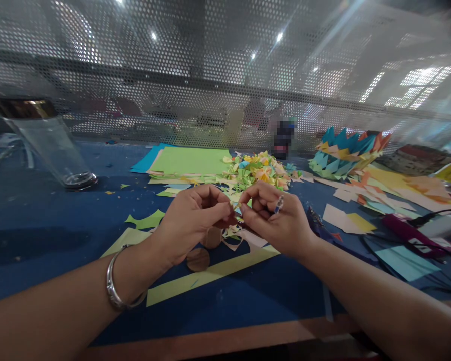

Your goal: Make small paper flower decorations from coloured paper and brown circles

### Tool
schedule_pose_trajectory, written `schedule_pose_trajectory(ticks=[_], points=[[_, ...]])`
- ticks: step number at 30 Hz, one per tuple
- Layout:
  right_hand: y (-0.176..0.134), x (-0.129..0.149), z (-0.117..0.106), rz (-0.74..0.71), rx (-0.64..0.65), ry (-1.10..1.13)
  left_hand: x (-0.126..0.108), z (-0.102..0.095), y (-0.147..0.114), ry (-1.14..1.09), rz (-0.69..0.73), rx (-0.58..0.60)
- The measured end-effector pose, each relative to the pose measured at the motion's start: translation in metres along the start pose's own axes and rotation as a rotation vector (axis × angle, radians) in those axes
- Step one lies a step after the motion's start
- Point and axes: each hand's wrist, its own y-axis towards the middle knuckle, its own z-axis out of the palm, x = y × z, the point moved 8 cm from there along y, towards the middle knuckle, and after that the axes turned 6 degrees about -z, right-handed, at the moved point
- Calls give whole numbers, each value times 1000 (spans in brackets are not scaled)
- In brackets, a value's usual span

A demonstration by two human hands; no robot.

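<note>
My left hand and my right hand meet over the middle of the table, fingertips pinched close together. Between them is a tiny yellowish piece of paper, mostly covered by the fingers, so its shape is unclear. Just behind the hands lies a heap of small folded paper flowers in green, yellow and orange. Two round wooden pieces rest below my left hand. A long yellow-green paper strip lies flat in front of them, and pale paper scraps are beneath the fingers.
Green paper sheets are stacked at the back. On the left stands a glass bottle with a gold lid. At right are a zigzag paper crown-like ring, loose paper cuttings, a purple device and black cables. A perforated metal screen stands behind.
</note>
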Motion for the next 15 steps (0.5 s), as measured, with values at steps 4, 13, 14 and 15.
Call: schedule_pose_trajectory(ticks=[4,13,14,15], points=[[1,2,0,2,-7,14,-4,-2,1,22,51,-19],[4,-10,-1,85,36,-21,-16,-20,7,273,107,-52],[4,-12,-2,96,44,-31,-16,-23,9,343,110,-43],[5,-14,-2,104,52,-44,-15,-25,10,413,114,-26]])
